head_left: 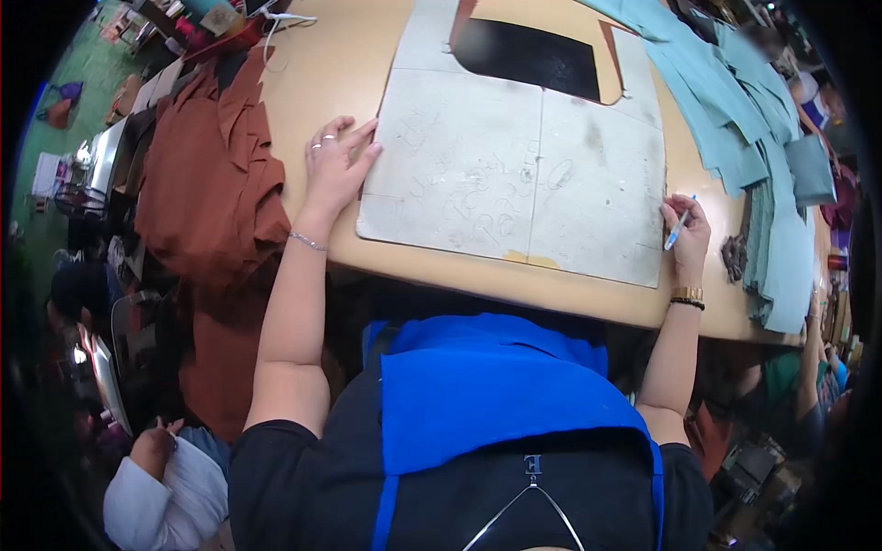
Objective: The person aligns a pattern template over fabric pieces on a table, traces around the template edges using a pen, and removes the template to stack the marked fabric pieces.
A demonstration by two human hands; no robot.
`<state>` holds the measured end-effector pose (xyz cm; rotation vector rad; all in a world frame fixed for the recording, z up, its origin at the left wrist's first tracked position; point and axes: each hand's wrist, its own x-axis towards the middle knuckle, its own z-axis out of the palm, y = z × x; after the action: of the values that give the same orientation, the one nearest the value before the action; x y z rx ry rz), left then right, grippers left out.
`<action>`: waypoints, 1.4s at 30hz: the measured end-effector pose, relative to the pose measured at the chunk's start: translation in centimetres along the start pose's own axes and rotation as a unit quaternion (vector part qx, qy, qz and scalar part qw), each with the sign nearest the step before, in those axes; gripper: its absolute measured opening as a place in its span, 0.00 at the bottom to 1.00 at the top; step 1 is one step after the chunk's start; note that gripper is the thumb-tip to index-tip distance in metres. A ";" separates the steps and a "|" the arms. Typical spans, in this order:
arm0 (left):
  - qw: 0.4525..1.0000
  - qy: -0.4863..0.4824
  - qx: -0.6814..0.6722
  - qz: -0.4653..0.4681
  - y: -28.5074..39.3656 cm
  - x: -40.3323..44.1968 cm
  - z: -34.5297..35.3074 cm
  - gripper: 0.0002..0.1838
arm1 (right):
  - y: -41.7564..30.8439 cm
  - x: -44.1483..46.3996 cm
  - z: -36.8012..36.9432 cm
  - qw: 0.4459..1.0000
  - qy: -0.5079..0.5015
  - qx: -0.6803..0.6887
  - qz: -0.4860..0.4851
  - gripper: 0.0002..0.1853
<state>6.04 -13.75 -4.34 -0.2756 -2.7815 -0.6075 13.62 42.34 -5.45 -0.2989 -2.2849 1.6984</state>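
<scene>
A large whitish pattern board [450, 165] with pencil marks and a cut-out at its top lies flat on the tan table [441, 274]. Rust-brown material shows at the cut-out's edges, and a black piece [533, 60] lies inside it. My left hand [340, 163] rests at the board's left edge, fingers apart, holding nothing. At the right edge, my right hand [689, 225] is closed round a blue and white pen [677, 230], its tip pointing down near the board.
Rust-brown material [216, 174] is heaped at the table's left side. Pale teal pieces [707, 110] are spread and stacked along the right. A white cable [276, 28] lies at the upper left. Another person's white sleeve [147, 496] shows at the lower left.
</scene>
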 end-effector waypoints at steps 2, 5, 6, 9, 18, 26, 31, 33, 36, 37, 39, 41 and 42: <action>1.000 0.003 0.003 -0.004 0.0 -0.2 0.0 0.21 | 0.4 0.4 -0.1 1.000 -0.008 0.008 0.006 0.13; 1.000 -0.001 0.008 -0.006 0.1 0.0 -0.1 0.21 | -0.6 0.3 -0.2 0.997 0.001 0.035 0.074 0.13; 1.000 -0.003 0.006 -0.002 0.3 0.0 -0.1 0.21 | -1.1 0.5 -0.2 0.995 0.008 0.041 0.089 0.13; 1.000 0.003 0.014 -0.003 0.7 0.2 -0.1 0.24 | -4.1 0.1 0.8 0.996 0.065 -0.015 0.051 0.19; 0.988 -0.090 -0.018 0.126 11.7 8.4 2.9 0.24 | -8.4 5.6 10.6 0.993 -0.008 0.102 -0.067 0.15; 0.976 -0.182 -0.034 0.116 14.6 13.6 6.0 0.25 | -7.5 10.4 19.8 0.988 -0.064 0.081 -0.114 0.07; 0.981 -0.118 -0.052 0.146 13.5 13.4 7.6 0.27 | -7.0 10.2 20.8 0.987 -0.071 0.020 -0.139 0.05; 0.981 -0.105 -0.058 0.150 13.3 13.1 7.9 0.27 | -6.9 10.0 20.9 0.986 -0.074 -0.003 -0.152 0.05; 0.982 -0.088 -0.068 0.152 13.3 12.9 7.8 0.27 | -7.3 9.9 20.9 0.982 -0.078 -0.057 -0.164 0.05; 0.983 -0.077 -0.067 0.151 13.4 12.6 7.8 0.27 | -7.3 9.9 21.0 0.982 -0.072 -0.056 -0.166 0.05; 0.988 -0.065 -0.052 0.126 13.6 11.9 7.4 0.27 | -7.2 9.9 21.3 0.982 -0.060 -0.055 -0.168 0.05; 0.994 -0.064 -0.025 0.082 13.9 11.1 6.5 0.26 | -7.2 9.9 21.1 0.981 -0.069 -0.047 -0.172 0.04; 0.994 -0.074 -0.008 0.075 13.9 10.7 5.9 0.26 | -7.2 9.9 21.1 0.981 -0.073 -0.042 -0.175 0.04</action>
<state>-2.02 2.57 -0.92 -0.5501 -2.8623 -0.5957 -2.85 24.52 -3.29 0.2087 -2.3457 1.4896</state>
